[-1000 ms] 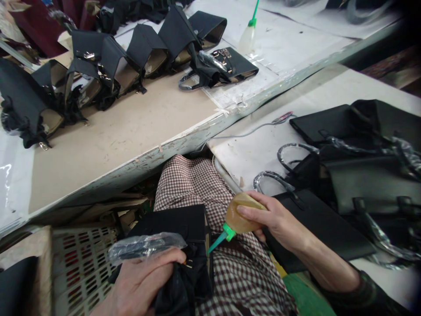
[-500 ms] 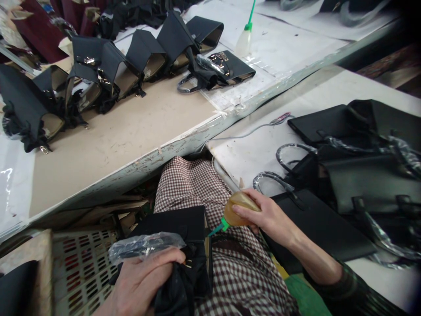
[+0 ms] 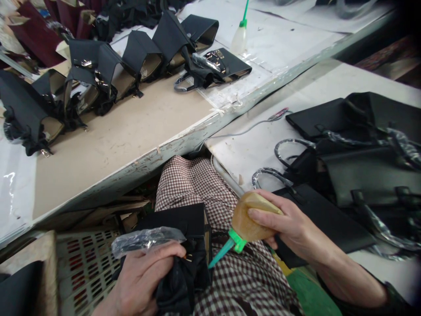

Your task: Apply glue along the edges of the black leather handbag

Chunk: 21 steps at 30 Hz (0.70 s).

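On my lap, over a brown checked apron (image 3: 184, 180), lies a black handbag (image 3: 177, 219) with its open edge turned to the right. My left hand (image 3: 141, 276) is closed on its gathered black side, beside a handle wrapped in clear plastic (image 3: 148, 241). In my right hand (image 3: 289, 224) is a squeeze bottle (image 3: 251, 215) of amber liquid, held tilted down. Its green nozzle (image 3: 222, 253) points at the bag's right edge, with the tip at or very near it; I cannot tell whether they touch.
Several black bags (image 3: 144, 52) stand along the far table (image 3: 131, 123), near another squeeze bottle (image 3: 239, 37). More black bags (image 3: 371, 166) with wrapped handles are piled on the right table (image 3: 250, 149). A plastic crate (image 3: 88, 272) sits at lower left; a cable (image 3: 253, 129) crosses the right table.
The bottle's nozzle tip has moved down along the bag's right edge, and my right hand has come nearer the camera with it. My left hand keeps its hold on the bag.
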### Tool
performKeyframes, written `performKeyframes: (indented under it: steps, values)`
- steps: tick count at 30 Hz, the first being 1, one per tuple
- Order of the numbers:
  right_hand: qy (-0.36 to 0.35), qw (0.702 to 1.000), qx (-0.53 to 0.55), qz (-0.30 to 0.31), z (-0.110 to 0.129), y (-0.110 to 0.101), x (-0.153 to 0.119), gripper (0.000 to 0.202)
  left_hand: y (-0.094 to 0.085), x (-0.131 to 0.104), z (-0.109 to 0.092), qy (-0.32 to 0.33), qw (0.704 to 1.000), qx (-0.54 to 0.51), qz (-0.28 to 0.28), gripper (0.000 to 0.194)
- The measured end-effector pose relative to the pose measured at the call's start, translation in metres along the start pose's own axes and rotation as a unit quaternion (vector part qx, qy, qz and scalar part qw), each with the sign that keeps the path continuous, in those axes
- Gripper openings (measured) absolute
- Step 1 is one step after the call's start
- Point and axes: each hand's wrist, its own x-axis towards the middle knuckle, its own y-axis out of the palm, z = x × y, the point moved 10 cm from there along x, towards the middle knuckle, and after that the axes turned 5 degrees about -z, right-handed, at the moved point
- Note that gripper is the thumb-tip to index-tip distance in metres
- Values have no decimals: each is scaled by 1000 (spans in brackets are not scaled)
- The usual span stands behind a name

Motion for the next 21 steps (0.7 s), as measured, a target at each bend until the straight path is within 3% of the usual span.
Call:
performKeyframes:
  steps: [8,15,18,21]
  values:
    - [4,1000,10,13,-4,5,-9,42,0,-6,2,-1,1000,26,-13,20]
    - [-60,993,-75,-71,-1,-15,9,43,-5,-2,6,14,999,19,-31,20]
    - [-70,988,50,-126,-5,-18,13,39,-7,6,5,19,998,43,-32,22]
    - [-70,955,246,-147,-14,-14,15,31,-11,14,4,37,991,124,-23,26]
